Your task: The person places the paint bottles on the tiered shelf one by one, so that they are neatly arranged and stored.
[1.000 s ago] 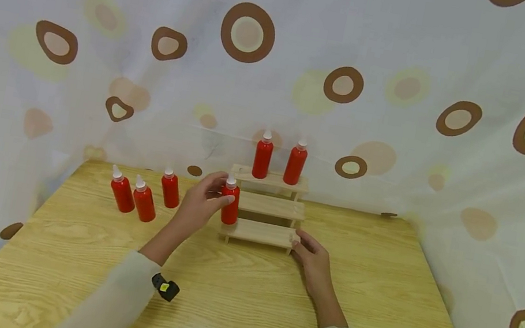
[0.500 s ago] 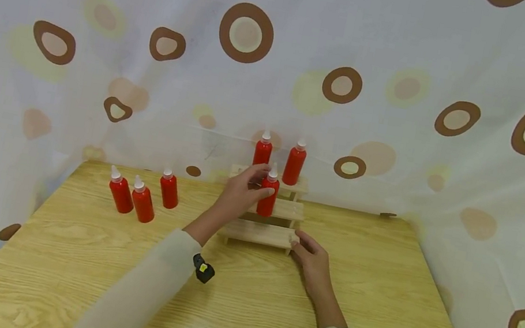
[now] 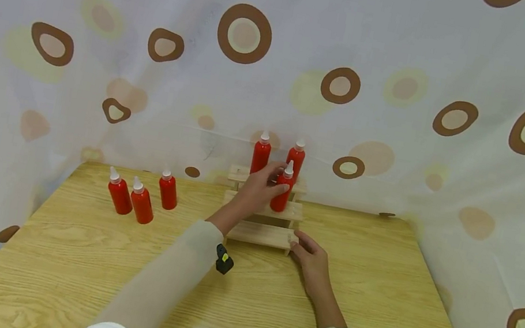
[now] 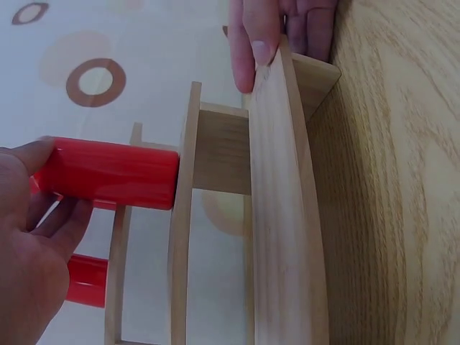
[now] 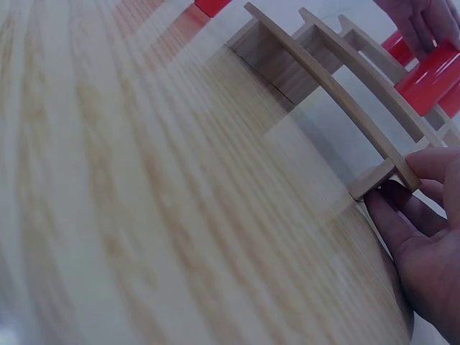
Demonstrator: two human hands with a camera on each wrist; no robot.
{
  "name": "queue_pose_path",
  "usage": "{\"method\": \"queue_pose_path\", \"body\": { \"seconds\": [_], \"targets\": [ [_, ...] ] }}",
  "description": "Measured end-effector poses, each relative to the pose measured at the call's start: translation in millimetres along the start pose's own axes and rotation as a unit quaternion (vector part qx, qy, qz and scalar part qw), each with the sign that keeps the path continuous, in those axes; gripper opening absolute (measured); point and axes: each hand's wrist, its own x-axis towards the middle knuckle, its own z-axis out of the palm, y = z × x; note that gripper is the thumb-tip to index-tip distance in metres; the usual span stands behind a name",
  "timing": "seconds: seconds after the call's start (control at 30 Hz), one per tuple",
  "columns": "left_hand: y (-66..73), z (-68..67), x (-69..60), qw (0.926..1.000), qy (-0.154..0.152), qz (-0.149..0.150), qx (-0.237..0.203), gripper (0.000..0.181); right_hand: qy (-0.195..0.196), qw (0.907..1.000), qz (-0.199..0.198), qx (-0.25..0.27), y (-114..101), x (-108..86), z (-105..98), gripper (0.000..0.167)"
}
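My left hand grips a red squeeze bottle with a white pointed cap. In the left wrist view the base of this bottle is at the middle step of a three-step wooden rack, seemingly touching it. Two more red bottles stand on the top step, one at the left and one at the right, partly covered by the held one. My right hand pinches the right end of the bottom step; the right wrist view shows its thumb and fingers around that rack corner.
At the left of the wooden table stand three more red bottles: one at the back, one in front and one farthest left. A patterned white curtain hangs behind the rack and along both sides.
My left hand has carried the bottle rightward and back, from the rack's left end to the right part of the middle step. My right hand has stayed at the bottom step's right end.
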Motion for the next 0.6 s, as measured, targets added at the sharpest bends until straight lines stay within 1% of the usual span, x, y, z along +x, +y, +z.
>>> {"method": "queue_pose_path", "body": {
  "seconds": [0.17,0.3,0.4,0.5,0.6],
  "targets": [
    [-1.0,5.5,6.1,0.9999,-0.007,-0.003,-0.007,0.051,0.001,1.0000,0.003,0.004,-1.5,0.5,-0.8,0.044],
    [0.2,8.1,6.0,0.9999,-0.007,-0.009,-0.011,0.050,-0.003,0.9999,0.005,0.012,-3.1,-0.9,-0.4,0.045],
    [-0.5,8.9,5.5,0.9999,-0.005,-0.007,-0.012,0.051,-0.005,0.9999,0.006,0.015,-3.1,-1.2,-0.3,0.046],
    [-2.5,8.4,4.3,0.9999,0.004,0.000,-0.012,0.053,-0.004,0.9998,0.005,0.018,-2.2,-0.9,-0.1,0.045],
    [-5.3,5.1,-0.3,0.9997,0.022,0.005,-0.012,0.054,-0.002,0.9998,0.003,0.019,-1.1,-0.4,0.0,0.044]
  ]
}}
